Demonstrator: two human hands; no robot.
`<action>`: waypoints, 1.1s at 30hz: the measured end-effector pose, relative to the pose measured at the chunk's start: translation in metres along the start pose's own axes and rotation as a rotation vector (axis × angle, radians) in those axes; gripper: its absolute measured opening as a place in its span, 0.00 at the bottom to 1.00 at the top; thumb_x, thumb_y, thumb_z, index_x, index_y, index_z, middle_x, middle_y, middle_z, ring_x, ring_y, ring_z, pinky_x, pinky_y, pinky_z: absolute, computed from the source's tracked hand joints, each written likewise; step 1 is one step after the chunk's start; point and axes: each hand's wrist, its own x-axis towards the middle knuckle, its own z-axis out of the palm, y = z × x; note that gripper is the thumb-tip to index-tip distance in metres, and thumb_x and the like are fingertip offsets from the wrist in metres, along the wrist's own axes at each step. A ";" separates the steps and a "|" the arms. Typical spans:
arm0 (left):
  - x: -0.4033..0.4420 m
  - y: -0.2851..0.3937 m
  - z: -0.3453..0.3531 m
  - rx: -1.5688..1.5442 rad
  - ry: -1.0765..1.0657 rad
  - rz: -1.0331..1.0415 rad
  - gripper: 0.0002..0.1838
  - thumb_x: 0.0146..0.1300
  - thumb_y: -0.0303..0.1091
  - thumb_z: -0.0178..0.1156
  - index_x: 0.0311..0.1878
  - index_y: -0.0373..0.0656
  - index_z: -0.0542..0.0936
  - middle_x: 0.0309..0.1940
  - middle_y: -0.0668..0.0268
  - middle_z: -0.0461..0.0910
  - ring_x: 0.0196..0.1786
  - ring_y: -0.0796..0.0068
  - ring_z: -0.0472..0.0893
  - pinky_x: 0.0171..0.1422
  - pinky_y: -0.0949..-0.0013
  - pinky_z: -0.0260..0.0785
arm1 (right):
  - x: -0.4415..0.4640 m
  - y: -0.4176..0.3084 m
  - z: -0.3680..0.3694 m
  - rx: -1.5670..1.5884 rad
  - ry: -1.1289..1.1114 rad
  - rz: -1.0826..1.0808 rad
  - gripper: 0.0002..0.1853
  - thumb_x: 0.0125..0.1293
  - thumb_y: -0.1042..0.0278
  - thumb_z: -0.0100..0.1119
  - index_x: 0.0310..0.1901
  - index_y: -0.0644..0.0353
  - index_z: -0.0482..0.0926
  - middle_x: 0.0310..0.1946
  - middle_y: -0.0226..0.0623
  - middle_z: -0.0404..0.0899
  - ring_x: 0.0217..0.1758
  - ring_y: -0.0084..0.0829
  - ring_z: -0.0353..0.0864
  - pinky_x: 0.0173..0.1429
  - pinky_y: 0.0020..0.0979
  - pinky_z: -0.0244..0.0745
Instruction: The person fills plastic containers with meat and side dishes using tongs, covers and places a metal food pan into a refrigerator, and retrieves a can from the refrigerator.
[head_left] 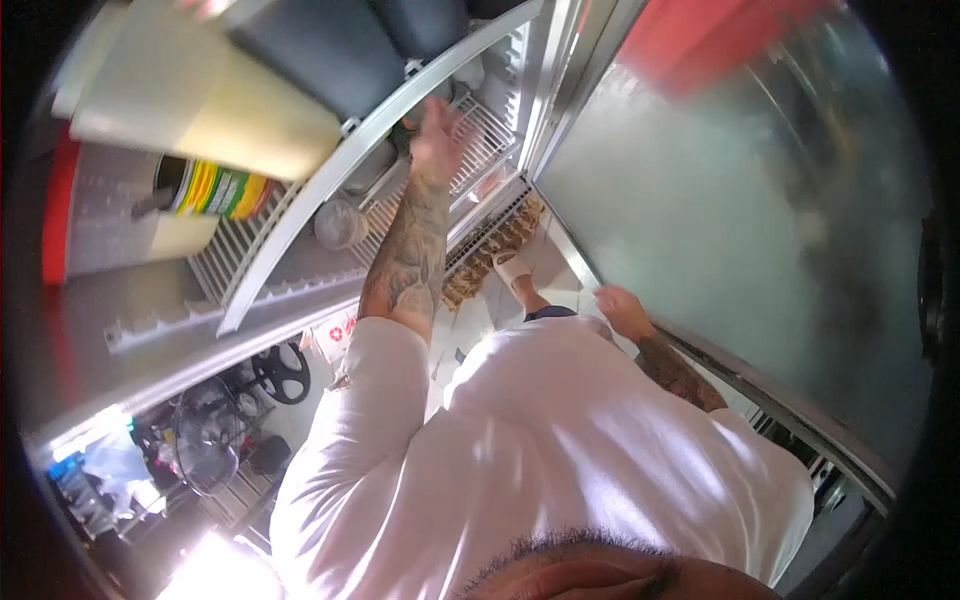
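My left hand (pixel 437 140) reaches into an upright fridge, over a lower white wire shelf (pixel 485 135). It is smeared by motion, so its fingers and anything in them cannot be made out. Close by, partly behind the upper shelf's rim (pixel 385 120), are some containers, one of them a grey tub (pixel 370 165). A round, clear-looking container (pixel 340 222) stands nearer on the lower shelf. My right hand (pixel 622 312) is at the edge of the open fridge door (pixel 700 200), its fingers curled against that edge.
On the upper shelf stand a tall pale-yellow container (pixel 220 100), dark grey containers (pixel 310 50) and a yellow-green labelled can (pixel 225 190). A blurred red thing (pixel 700 40) is at the door's top. Below left are a fan (pixel 207 437) and a black wheel-like object (pixel 280 372).
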 end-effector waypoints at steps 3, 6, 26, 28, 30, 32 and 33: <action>-0.051 -0.035 -0.090 0.474 -0.368 -0.180 0.30 0.71 0.50 0.61 0.68 0.42 0.72 0.63 0.62 0.75 0.68 0.66 0.70 0.63 0.56 0.68 | -0.100 0.111 0.030 0.271 -0.077 0.748 0.17 0.68 0.65 0.55 0.56 0.59 0.81 0.34 0.40 0.83 0.35 0.40 0.83 0.35 0.40 0.77; -0.144 -0.068 -0.194 0.956 -0.255 -0.228 0.14 0.65 0.39 0.62 0.50 0.44 0.85 0.31 0.67 0.79 0.28 0.80 0.74 0.27 0.73 0.66 | -0.178 0.275 0.007 0.097 -0.174 1.173 0.23 0.62 0.49 0.65 0.51 0.57 0.82 0.44 0.38 0.85 0.45 0.40 0.84 0.48 0.44 0.77; -0.675 -0.159 -0.653 1.010 0.974 -0.349 0.20 0.59 0.46 0.61 0.42 0.38 0.87 0.41 0.51 0.87 0.47 0.50 0.86 0.54 0.54 0.77 | -0.115 -0.133 0.215 0.083 -0.030 0.475 0.34 0.63 0.40 0.66 0.58 0.64 0.79 0.49 0.43 0.83 0.41 0.37 0.80 0.51 0.37 0.78; -0.673 -0.179 -0.652 0.958 0.952 -0.300 0.20 0.59 0.47 0.62 0.42 0.38 0.87 0.41 0.51 0.87 0.46 0.51 0.86 0.54 0.54 0.77 | -0.112 -0.166 0.234 0.072 -0.003 0.421 0.35 0.62 0.38 0.66 0.56 0.65 0.79 0.47 0.44 0.83 0.38 0.37 0.81 0.49 0.37 0.79; -0.674 -0.179 -0.652 0.912 0.922 -0.260 0.20 0.59 0.47 0.64 0.42 0.39 0.87 0.41 0.52 0.87 0.46 0.52 0.86 0.53 0.55 0.77 | -0.105 -0.195 0.252 0.047 0.018 0.379 0.37 0.60 0.36 0.66 0.55 0.65 0.80 0.46 0.44 0.84 0.35 0.38 0.82 0.47 0.37 0.80; -0.681 -0.168 -0.645 0.830 0.948 -0.213 0.20 0.58 0.47 0.66 0.42 0.39 0.87 0.41 0.51 0.87 0.46 0.53 0.86 0.53 0.55 0.77 | -0.084 -0.217 0.268 0.000 0.058 0.339 0.38 0.59 0.33 0.67 0.54 0.66 0.81 0.44 0.44 0.85 0.32 0.38 0.83 0.45 0.38 0.81; -0.684 -0.169 -0.648 0.818 0.945 -0.219 0.20 0.58 0.47 0.66 0.42 0.39 0.87 0.41 0.51 0.87 0.46 0.53 0.86 0.53 0.55 0.77 | -0.074 -0.228 0.277 -0.028 0.076 0.324 0.39 0.59 0.32 0.67 0.53 0.66 0.81 0.44 0.45 0.85 0.31 0.39 0.83 0.44 0.38 0.81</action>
